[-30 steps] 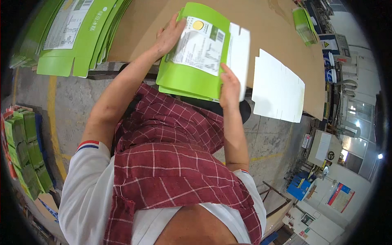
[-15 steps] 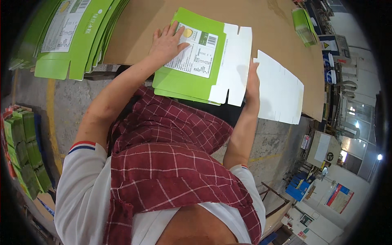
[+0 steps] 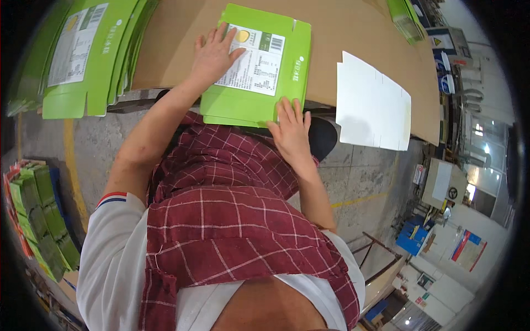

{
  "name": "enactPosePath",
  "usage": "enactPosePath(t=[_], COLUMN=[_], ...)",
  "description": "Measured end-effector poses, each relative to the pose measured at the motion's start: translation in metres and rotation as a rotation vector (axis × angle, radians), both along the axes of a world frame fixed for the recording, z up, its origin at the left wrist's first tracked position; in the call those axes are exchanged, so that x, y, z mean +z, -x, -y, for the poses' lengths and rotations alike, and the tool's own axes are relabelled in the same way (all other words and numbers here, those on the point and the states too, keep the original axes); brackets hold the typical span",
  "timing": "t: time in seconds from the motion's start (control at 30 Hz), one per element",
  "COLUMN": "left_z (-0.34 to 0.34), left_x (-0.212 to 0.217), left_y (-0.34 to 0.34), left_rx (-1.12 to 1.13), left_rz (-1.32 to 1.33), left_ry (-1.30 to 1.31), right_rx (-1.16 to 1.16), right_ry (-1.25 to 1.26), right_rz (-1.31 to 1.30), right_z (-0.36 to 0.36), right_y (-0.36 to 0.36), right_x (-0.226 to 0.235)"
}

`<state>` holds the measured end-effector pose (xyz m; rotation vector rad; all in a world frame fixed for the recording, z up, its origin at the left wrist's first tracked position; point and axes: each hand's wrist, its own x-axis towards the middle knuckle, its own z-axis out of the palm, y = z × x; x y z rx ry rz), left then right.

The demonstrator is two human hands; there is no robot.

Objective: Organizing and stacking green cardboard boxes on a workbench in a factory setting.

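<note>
A flat green printed carton lies on the table's near edge, its side flap folded over so the green face with a slot shows at the right. More green card shows under its near edge. My left hand rests on the carton's white label panel, fingers spread. My right hand lies on the carton's near right corner, fingers stretched out over the folded flap. To the right, a white cardboard sheet lies apart from both hands, overhanging the table edge.
A tall stack of green cartons stands on the brown table at the left. Another green bundle sits at the far right. Bundled green cartons stand low at the left. A blue bin is at the right.
The carton's right flap, white side up before, is now folded over to the left and shows green. My right hand has moved from the flap's outer edge onto the carton.
</note>
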<state>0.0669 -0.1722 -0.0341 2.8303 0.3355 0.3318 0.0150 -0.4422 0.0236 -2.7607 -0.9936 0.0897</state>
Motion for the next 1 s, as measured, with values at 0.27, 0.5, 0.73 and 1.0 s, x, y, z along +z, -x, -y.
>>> enactPosePath(t=[0.27, 0.5, 0.73, 1.0], left_z=[-0.012, -0.010, -0.009, -0.007], left_x=[-0.009, -0.007, -0.008, -0.002], left_y=[-0.004, -0.001, -0.001, 0.000], left_rx=[-0.031, -0.014, -0.012, -0.005], left_rz=[0.060, 0.086, 0.068, 0.051], left_ry=[-0.040, -0.001, 0.034, 0.031], right_rx=[-0.668, -0.494, -0.320, -0.498], right_ry=[0.440, 0.125, -0.044, 0.358], right_rz=[0.314, 0.065, 0.162, 0.129], right_z=[0.096, 0.092, 0.052, 0.026], right_y=[-0.072, -0.072, -0.072, -0.074], right_x=[-0.012, 0.026, 0.006, -0.012])
